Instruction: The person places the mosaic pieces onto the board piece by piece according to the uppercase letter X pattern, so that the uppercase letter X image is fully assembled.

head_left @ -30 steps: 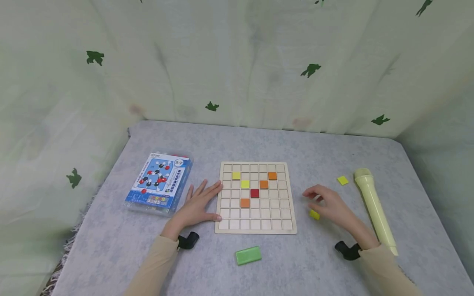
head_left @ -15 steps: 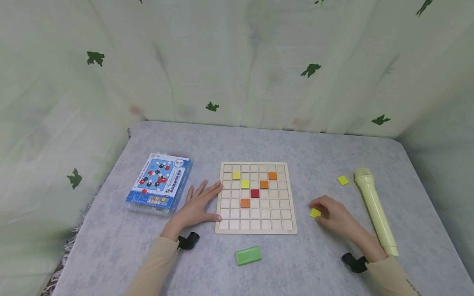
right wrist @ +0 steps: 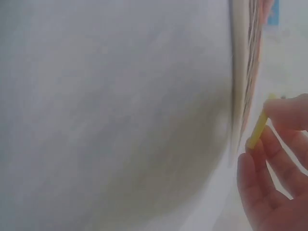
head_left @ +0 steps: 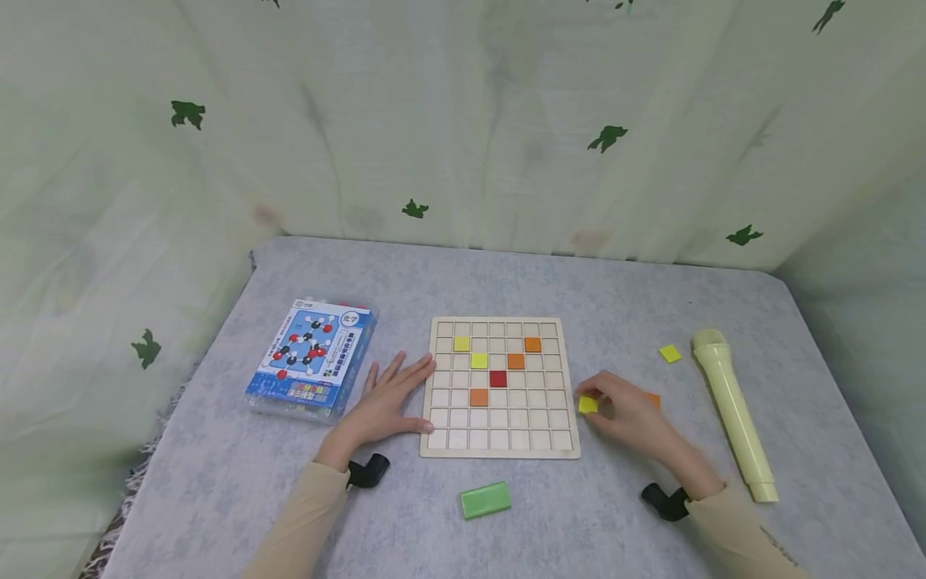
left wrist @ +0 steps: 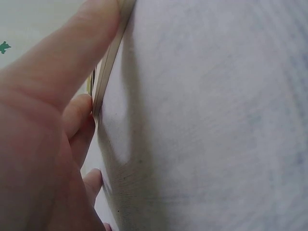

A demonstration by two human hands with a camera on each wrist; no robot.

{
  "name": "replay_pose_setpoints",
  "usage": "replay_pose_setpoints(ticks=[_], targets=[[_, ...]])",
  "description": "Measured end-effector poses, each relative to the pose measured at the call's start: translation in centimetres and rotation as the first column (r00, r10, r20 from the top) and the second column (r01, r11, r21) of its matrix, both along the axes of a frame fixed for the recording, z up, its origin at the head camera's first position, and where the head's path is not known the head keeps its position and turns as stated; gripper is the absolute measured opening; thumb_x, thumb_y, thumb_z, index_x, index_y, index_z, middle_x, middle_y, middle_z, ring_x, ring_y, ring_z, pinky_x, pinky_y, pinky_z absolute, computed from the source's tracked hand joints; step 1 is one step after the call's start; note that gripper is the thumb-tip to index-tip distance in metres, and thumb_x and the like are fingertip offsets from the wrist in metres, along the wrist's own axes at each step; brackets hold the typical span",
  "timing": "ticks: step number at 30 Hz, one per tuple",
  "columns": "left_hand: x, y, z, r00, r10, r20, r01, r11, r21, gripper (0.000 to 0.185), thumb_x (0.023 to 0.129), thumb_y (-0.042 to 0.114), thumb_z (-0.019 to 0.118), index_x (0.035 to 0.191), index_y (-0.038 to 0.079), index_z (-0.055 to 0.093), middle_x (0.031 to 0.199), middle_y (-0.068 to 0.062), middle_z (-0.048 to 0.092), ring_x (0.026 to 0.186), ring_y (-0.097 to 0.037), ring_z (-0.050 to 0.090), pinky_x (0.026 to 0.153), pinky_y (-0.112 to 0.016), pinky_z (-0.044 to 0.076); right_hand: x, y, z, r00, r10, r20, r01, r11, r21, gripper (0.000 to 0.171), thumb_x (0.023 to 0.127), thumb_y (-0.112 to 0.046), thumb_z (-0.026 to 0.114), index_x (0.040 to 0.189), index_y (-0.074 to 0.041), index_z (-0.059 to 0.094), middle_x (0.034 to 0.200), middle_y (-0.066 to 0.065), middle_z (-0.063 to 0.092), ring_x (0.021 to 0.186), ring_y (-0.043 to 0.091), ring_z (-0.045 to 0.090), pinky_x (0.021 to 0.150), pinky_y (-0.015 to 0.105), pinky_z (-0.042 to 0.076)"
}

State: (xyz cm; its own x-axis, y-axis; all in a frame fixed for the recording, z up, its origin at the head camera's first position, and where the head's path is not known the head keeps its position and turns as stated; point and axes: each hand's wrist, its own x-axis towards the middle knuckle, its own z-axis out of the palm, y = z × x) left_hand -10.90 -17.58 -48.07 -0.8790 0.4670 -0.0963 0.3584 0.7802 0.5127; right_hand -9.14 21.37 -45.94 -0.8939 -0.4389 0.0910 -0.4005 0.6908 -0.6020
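At the board's right edge, the right hand (head_left: 628, 412) pinches a yellow tile (head_left: 587, 404) not yet seated, while the left hand (head_left: 387, 400) lies flat against the wooden grid board (head_left: 499, 447). Six tiles fill cells; a yellow tile (head_left: 669, 352) and an orange one (head_left: 653, 399) remain loose on the table.

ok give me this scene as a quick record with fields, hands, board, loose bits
left hand: left hand rests flat on the table, fingertips against the left edge of the board
right hand: right hand pinches a yellow tile just off the board's right edge
board: wooden grid holding two yellow, three orange and one red tile
loose bits: another yellow tile, an orange tile partly hidden behind the right hand, a green block
other: blue box, pale recorder
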Motion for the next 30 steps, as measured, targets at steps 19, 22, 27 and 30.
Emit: replay_pose_setpoints(ticks=[19, 22, 27, 30], targets=[[-0.1, -0.1, -0.3, 1.000, -0.003, -0.001, 0.002, 1.000, -0.011, 0.096, 0.067, 0.061, 0.065, 0.144, 0.025, 0.021, 0.149, 0.011, 0.012, 0.136, -0.025, -0.003, 0.102, -0.054, -0.012, -2.3, -9.2, -0.1, 0.993, 0.119, 0.010, -0.119, 0.986, 0.116, 0.029, 0.073, -0.001, 0.065, 0.099, -0.012, 0.063, 0.096, -0.005, 0.058, 0.088, 0.009, 0.049, 0.078, 0.024, 0.045], [0.0, -0.1, -0.2, 1.000, 0.000, 0.003, 0.000, 1.000, -0.008, 0.096, 0.067, 0.060, 0.065, 0.144, 0.025, 0.021, 0.149, 0.011, 0.012, 0.136, -0.025, -0.004, 0.102, -0.054, -0.013, -2.3, -9.4, -0.2, 0.995, 0.102, 0.008, -0.102, 0.985, 0.137, 0.028, 0.073, -0.001, 0.066, 0.099, -0.012, 0.063, 0.097, -0.005, 0.058, 0.089, 0.009, 0.049, 0.078, 0.024, 0.045], [0.0, -0.1, -0.2, 1.000, 0.003, 0.003, -0.003, 1.000, -0.012, 0.096, 0.067, 0.060, 0.065, 0.144, 0.026, 0.020, 0.149, 0.012, 0.012, 0.136, -0.025, -0.004, 0.102, -0.054, -0.012, -2.3, -8.8, 0.2, 0.996, 0.059, 0.071, -0.065, 0.995, 0.075, 0.026, 0.076, -0.002, 0.063, 0.100, -0.012, 0.062, 0.099, -0.003, 0.057, 0.090, 0.011, 0.050, 0.078, 0.026, 0.045], [0.0, -0.1, -0.2, 1.000, 0.002, 0.001, -0.002, 1.000, -0.013, 0.096, 0.067, 0.060, 0.065, 0.144, 0.026, 0.020, 0.149, 0.011, 0.012, 0.136, -0.025, -0.004, 0.102, -0.054, -0.012, -2.2, -7.1, 0.6, 0.992, 0.008, 0.124, -0.008, 1.000, -0.007, 0.025, 0.079, -0.002, 0.062, 0.102, -0.011, 0.060, 0.100, -0.002, 0.057, 0.091, 0.013, 0.051, 0.078, 0.029, 0.046]])
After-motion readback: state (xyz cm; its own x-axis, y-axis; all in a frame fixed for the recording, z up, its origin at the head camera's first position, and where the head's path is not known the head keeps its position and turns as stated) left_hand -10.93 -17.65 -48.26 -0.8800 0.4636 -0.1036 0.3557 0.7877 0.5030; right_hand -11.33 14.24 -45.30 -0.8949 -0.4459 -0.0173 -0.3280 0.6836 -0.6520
